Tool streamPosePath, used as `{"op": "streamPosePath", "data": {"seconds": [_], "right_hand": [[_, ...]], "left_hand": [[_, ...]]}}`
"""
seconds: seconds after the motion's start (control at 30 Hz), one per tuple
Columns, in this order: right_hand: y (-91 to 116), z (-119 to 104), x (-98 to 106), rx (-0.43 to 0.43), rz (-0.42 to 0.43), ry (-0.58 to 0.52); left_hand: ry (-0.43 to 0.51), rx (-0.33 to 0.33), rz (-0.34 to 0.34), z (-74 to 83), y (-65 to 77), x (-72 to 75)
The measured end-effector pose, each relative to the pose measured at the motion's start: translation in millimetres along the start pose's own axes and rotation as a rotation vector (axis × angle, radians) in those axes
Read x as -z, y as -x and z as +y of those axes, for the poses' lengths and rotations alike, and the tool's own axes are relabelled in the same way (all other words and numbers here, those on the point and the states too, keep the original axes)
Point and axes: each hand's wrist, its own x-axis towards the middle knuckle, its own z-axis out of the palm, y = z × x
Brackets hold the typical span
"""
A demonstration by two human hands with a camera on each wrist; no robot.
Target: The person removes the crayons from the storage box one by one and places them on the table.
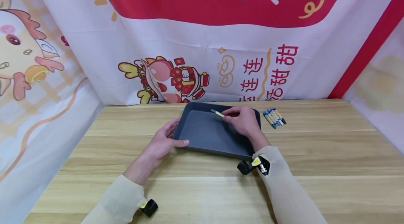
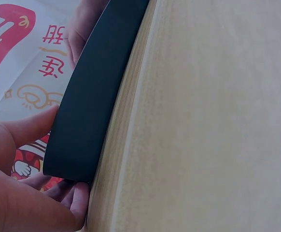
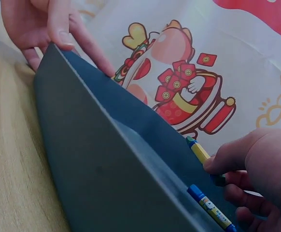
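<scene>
A dark grey rectangular tray [image 1: 205, 129] sits on the wooden table. My left hand [image 1: 162, 141] grips its near left corner, thumb over the rim and fingers along the outer side, as the left wrist view shows on the tray wall [image 2: 82, 116]. Over the tray's right part, my right hand [image 1: 243, 122] pinches a crayon [image 3: 198, 152] with a yellow wrapper and green tip between thumb and fingers. A blue crayon [image 3: 210, 208] shows inside the tray below that hand; whether the lower fingers touch it I cannot tell.
Several crayons [image 1: 274, 117] lie side by side on the table [image 1: 331, 140], right of the tray. A printed cloth [image 1: 189, 41] hangs behind the table's far edge. Each forearm carries a small black wrist camera [image 1: 149, 208].
</scene>
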Motion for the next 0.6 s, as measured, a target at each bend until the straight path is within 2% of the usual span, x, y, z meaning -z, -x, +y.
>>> {"op": "streamPosePath", "data": {"seconds": [0.33,0.6], "right_hand": [[1.2,-0.1,2.9,0.022,0.018,-0.034],[2.4,3.9,14.9,0.016,0.033,-0.094]], "left_hand": [[0.003,-0.006,0.001,-1.5,0.7,1.1],[0.011,-0.007,-0.003,-1.3,-0.8,0.9]]}}
